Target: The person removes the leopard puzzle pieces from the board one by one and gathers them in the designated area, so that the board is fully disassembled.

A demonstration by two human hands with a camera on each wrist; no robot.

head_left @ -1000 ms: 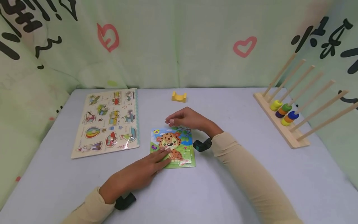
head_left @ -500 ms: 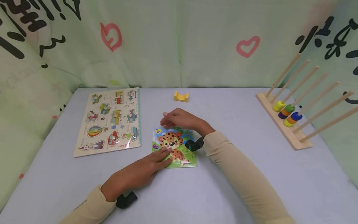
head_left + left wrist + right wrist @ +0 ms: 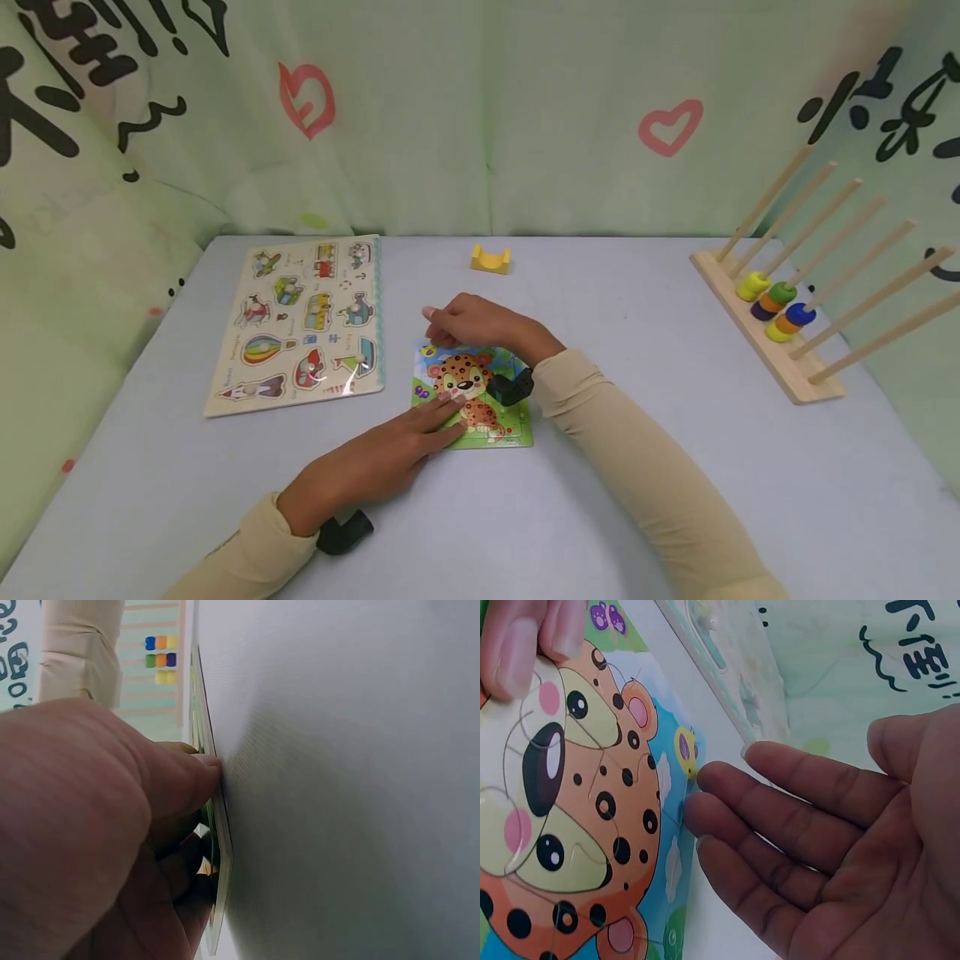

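A leopard jigsaw puzzle [image 3: 480, 425] lies on the table, its pieces fitted together in a thin square board. My left hand [image 3: 378, 454] rests on its lower left part, fingers stretched over the picture. In the left wrist view the thumb [image 3: 196, 780] touches the board's edge [image 3: 223, 862]. My right hand [image 3: 476, 321] is over the puzzle's far edge and holds nothing. Its fingers [image 3: 780, 802] are loosely bent in the right wrist view, fingertips right at the blue top border. The right wrist camera covers part of the puzzle's right side in the head view.
At left lies a wooden picture board [image 3: 300, 321] of vehicles. A yellow arch-shaped block [image 3: 491, 260] sits at the back. On the right stands a wooden peg rack [image 3: 765, 333] with several coloured beads. A curtain [image 3: 487, 117] hangs behind the table.
My right hand has moved slightly left along the puzzle's far edge, its fingers turning inward. The left hand stays on the puzzle. The whole head view has shifted a little.
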